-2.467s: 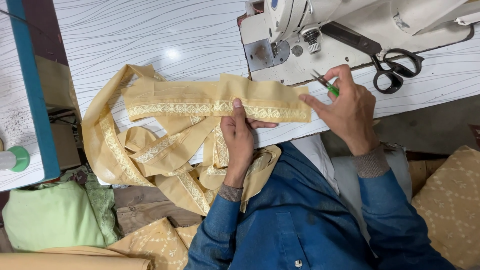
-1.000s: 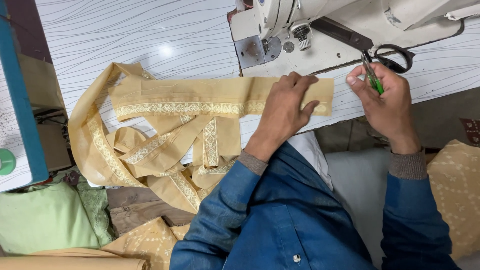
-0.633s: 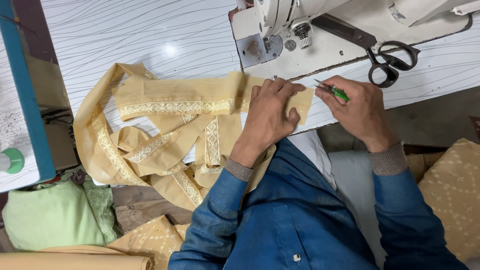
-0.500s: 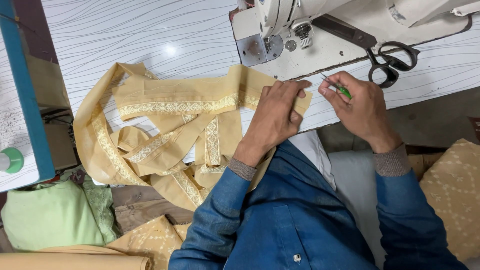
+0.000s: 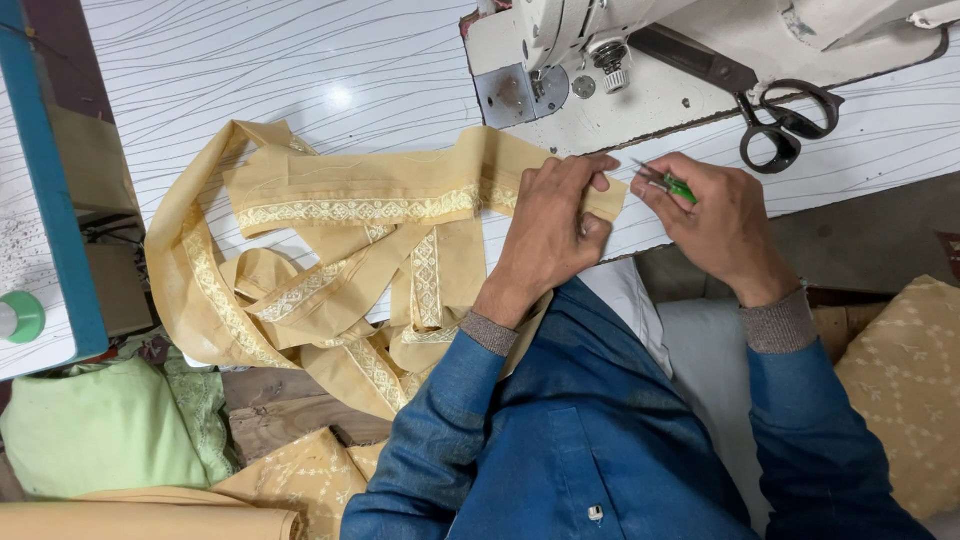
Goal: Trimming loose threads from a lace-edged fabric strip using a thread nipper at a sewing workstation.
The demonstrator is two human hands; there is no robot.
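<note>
A long tan fabric strip [image 5: 350, 195] with a pale embroidered band lies in loops across the white table. My left hand [image 5: 552, 225] presses flat on the strip's right end, fingers curled over its edge. My right hand [image 5: 718, 220] is closed around small green-handled thread snips [image 5: 668, 182], whose metal tips point left toward the cloth end near my left fingertips. The end of the strip under my left palm is hidden.
A white sewing machine [image 5: 600, 50] stands at the top, with black scissors [image 5: 785, 120] on the table to its right. Green cloth [image 5: 95, 430] and more tan patterned fabric [image 5: 300, 480] lie piled at lower left; a patterned tan piece [image 5: 905, 380] sits at right.
My right hand came back from beside the black scissors toward the strip's end with the snips. My left hand slid along the strip and now presses its right end.
</note>
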